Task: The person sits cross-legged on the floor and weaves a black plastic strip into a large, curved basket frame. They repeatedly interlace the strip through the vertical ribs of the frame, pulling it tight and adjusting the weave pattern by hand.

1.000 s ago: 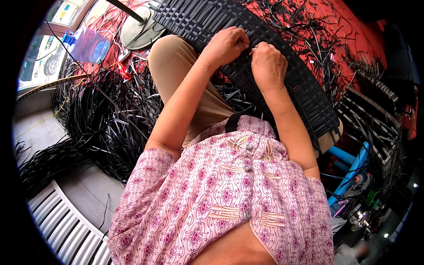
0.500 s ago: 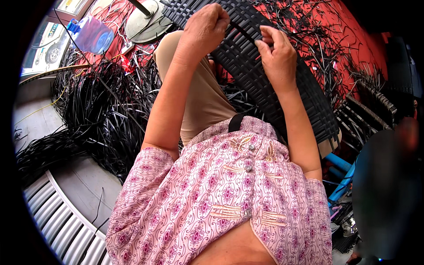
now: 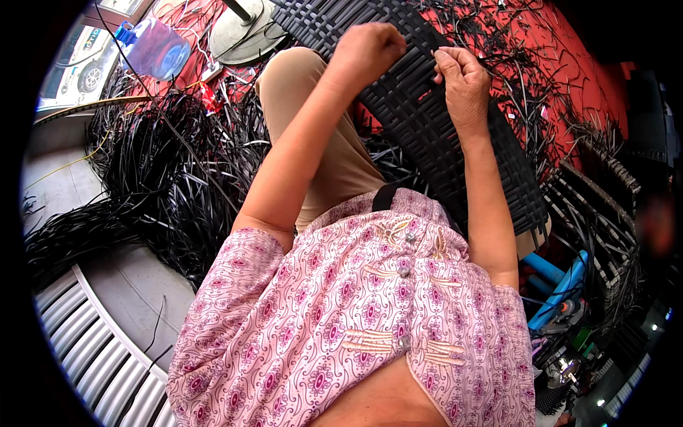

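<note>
One black woven panel (image 3: pixel 420 114): we see it slanting from upper centre to right of centre, beneath both hands. One left hand (image 3: pixel 368 51), upper centre: fingers curled over the panel; we cannot tell what they pinch. One right hand (image 3: pixel 466 84), over the panel's right edge: thumb and fingertips drawn close, contents unclear to us. One heap of black strands (image 3: pixel 153 167), left.

shirt (image 3: pixel 306 334): pink, purple-patterned, short-sleeved | buttons (image 3: pixel 404 272): round, grey | embroidery (image 3: pixel 371 341): beige | trousers (image 3: pixel 290 99): tan
</note>
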Tool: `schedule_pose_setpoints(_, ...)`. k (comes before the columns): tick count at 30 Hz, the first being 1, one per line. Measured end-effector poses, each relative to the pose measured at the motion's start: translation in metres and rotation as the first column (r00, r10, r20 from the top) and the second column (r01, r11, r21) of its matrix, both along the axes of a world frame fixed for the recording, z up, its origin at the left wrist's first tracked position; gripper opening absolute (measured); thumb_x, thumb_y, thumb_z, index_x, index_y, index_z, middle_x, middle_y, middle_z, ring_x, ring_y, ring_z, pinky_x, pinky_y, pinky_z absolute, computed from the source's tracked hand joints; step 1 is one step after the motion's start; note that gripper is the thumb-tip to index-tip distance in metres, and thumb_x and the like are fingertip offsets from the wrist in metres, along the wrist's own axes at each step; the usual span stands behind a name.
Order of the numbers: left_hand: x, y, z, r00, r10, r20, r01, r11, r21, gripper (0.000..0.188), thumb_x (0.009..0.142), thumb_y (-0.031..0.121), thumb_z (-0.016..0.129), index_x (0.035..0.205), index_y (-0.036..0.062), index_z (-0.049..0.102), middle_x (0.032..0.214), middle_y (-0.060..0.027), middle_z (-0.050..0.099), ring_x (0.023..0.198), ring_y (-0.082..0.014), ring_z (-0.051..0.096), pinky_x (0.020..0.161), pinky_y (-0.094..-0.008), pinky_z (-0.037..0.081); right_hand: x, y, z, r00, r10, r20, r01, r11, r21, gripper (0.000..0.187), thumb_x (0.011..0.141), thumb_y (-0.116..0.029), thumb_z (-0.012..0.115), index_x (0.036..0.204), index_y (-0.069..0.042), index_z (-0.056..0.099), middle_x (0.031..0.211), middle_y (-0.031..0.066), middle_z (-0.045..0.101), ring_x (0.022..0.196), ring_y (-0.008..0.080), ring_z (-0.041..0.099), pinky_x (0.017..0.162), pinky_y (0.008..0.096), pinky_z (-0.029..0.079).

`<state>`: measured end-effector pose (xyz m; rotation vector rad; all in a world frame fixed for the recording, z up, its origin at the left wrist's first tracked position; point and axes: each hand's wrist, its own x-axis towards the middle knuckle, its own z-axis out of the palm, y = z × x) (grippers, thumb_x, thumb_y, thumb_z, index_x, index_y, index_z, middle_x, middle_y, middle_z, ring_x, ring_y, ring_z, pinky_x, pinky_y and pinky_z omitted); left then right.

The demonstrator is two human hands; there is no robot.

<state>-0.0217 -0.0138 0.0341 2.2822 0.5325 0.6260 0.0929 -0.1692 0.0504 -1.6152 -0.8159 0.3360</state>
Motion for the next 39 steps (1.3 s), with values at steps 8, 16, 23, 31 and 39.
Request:
schedule_pose_setpoints(8,0.015,-0.023,-0.008,0.976,0.095,-0.196,-0.05,0.974,0.223,0.025,0.083,0.027,0.07,0.094,0.0062,0.073,0.09,-0.0152,0.071,0.092,-0.0325,0.068,0.082,-0.0435,0.053,-0.008,-0.004,-0.005,0.95,-0.07,0.303,0.124,0.979,-0.164,0.016,0.09,-0.017,0.067,0.086,-0.001,0.07,0.073,0.0128,0.07,0.063,0.0237,0.067,0.062,0.0361,0.053)
schedule_pose_setpoints(16,0.015,-0.013,-0.021,0.999,0.007,-0.039,-0.004,0.997,0.074,0.019,0.087,0.015,0.063,0.097,0.0013,0.072,0.088,-0.0165,0.071,0.078,-0.0295,0.072,0.075,-0.0388,0.056,-0.014,0.0,-0.009,0.845,-0.013,0.534,0.224,0.916,-0.333,0.019,0.089,-0.02,0.059,0.083,-0.004,0.068,0.084,0.0182,0.071,0.078,0.0378,0.069,0.072,0.0471,0.055)
schedule_pose_setpoints(23,0.015,-0.014,-0.018,0.997,-0.029,-0.076,0.031,0.999,0.023,0.022,0.088,0.013,0.061,0.103,-0.0002,0.071,0.095,-0.0184,0.071,0.076,-0.0283,0.072,0.076,-0.0377,0.056,-0.019,0.013,-0.005,0.773,0.09,0.628,0.261,0.857,-0.445,0.02,0.091,-0.02,0.059,0.084,-0.003,0.066,0.086,0.0182,0.07,0.08,0.0383,0.069,0.074,0.0482,0.055)
schedule_pose_setpoints(31,0.009,0.004,-0.006,0.972,-0.165,-0.168,0.159,0.986,-0.045,0.023,0.089,0.016,0.065,0.103,-0.0011,0.069,0.091,-0.0152,0.072,0.068,-0.0232,0.071,0.068,-0.0362,0.056,-0.019,0.02,-0.017,0.718,0.084,0.691,0.3,0.859,-0.416,0.02,0.093,-0.021,0.06,0.086,-0.004,0.066,0.085,0.0173,0.07,0.08,0.0377,0.069,0.072,0.0478,0.055)
schedule_pose_setpoints(39,-0.004,0.04,0.006,0.97,-0.067,-0.233,0.03,0.987,-0.161,0.02,0.089,0.017,0.067,0.098,-0.0005,0.07,0.081,-0.01,0.071,0.066,-0.0164,0.07,0.063,-0.0315,0.055,-0.037,0.023,-0.002,0.774,0.029,0.632,0.236,0.913,-0.331,0.017,0.086,-0.021,0.072,0.09,-0.007,0.065,0.097,0.0149,0.068,0.09,0.0349,0.067,0.077,0.0433,0.054)
